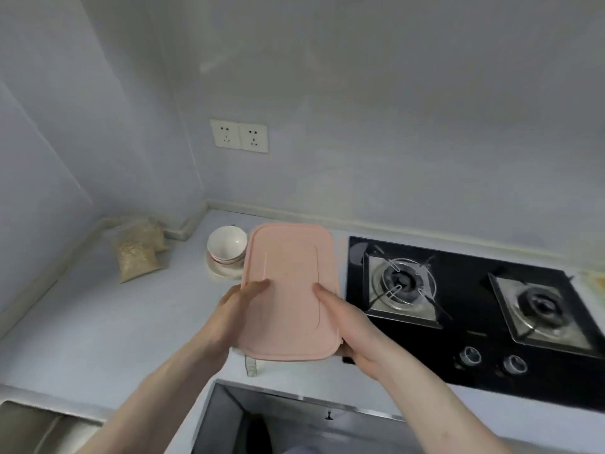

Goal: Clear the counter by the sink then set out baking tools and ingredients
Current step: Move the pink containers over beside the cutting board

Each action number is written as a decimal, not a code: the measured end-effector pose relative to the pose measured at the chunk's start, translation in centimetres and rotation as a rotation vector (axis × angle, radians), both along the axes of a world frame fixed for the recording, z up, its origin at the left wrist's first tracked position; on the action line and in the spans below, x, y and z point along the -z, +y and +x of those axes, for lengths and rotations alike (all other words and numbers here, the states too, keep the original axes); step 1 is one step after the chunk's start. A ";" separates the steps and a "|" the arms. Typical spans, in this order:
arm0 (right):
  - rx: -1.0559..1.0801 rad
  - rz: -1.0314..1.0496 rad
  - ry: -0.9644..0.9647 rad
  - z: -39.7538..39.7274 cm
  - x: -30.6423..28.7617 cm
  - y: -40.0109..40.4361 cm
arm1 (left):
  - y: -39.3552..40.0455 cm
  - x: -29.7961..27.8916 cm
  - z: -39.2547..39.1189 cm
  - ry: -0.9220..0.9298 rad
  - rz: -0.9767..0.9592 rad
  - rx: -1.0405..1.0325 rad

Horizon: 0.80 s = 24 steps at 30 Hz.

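1. Object in hand: a pink rectangular container lid, or a lidded box seen from above; whether a body sits under it cannot be told. A pale tab or clip hangs below its near edge.
2. Position: held above the grey counter, between the stack of white bowls and the black gas hob. Contact with the counter cannot be told.
3. Long axis: runs away from the person toward the back wall, far end tilted slightly left. Near short edge sits just beyond the wrists.
4. Left hand: grips the left long edge, thumb laid flat on top, fingers curled underneath out of sight.
5. Right hand: grips the right long edge near the near corner, thumb on top, fingers below.
6. Grip relation: both hands sit on the near half, so the far half overhangs unsupported. Both hands about equally near; neither leads.
7. Judgement: the next move likely sets it down or carries it sideways; the bowls lie just beside the far left corner, so a leftward swing risks a knock.
8. Also present: 2 bags of grain in the far left corner, and a sink rim below.
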State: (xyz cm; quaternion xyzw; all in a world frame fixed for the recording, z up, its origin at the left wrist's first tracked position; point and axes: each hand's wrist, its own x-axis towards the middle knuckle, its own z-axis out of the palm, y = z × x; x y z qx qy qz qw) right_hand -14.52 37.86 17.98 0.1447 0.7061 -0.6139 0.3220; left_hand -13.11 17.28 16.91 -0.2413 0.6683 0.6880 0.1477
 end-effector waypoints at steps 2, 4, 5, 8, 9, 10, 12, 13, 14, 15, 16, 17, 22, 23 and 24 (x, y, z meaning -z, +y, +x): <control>0.083 0.010 -0.012 2.2 -0.1 4.3 | 4.3 0.0 0.7 -0.018 0.011 0.060; 0.163 0.021 -0.025 4.9 -0.1 8.7 | 8.6 0.2 2.0 -0.026 0.023 0.120; 0.201 0.031 -0.029 6.2 0.0 10.7 | 10.6 0.4 2.6 -0.032 0.023 0.149; 0.296 0.031 -0.044 10.4 0.3 16.8 | 17.0 0.7 5.1 -0.050 0.017 0.241; 0.318 0.039 -0.047 11.8 0.4 18.6 | 19.0 0.7 5.9 -0.054 0.024 0.268; 0.349 0.041 -0.048 13.4 0.4 20.6 | 21.2 0.7 6.9 -0.057 0.027 0.307; 0.407 0.058 -0.061 16.0 0.6 24.0 | 24.9 0.5 8.6 -0.073 0.036 0.371; 0.433 0.071 -0.063 17.2 0.6 25.5 | 26.6 0.5 9.2 -0.080 0.037 0.404; 0.456 0.073 -0.062 18.3 0.6 27.0 | 28.3 0.4 9.8 -0.083 0.035 0.438; 0.476 0.070 -0.063 19.3 0.6 28.3 | 29.7 0.4 10.2 -0.083 0.033 0.469; 0.496 0.057 -0.063 20.5 0.6 29.9 | 31.6 0.5 10.5 -0.082 0.024 0.514; 0.496 0.051 -0.060 21.2 0.6 30.8 | 32.7 0.4 10.7 -0.075 0.018 0.535; 0.619 0.013 -0.049 23.9 0.8 36.2 | 39.8 0.4 10.7 -0.068 -0.017 0.671; 0.651 0.003 -0.050 24.3 1.0 37.6 | 41.6 0.4 10.6 -0.070 -0.026 0.701; 0.667 0.000 -0.050 24.5 1.1 38.5 | 42.9 0.3 10.4 -0.069 -0.032 0.723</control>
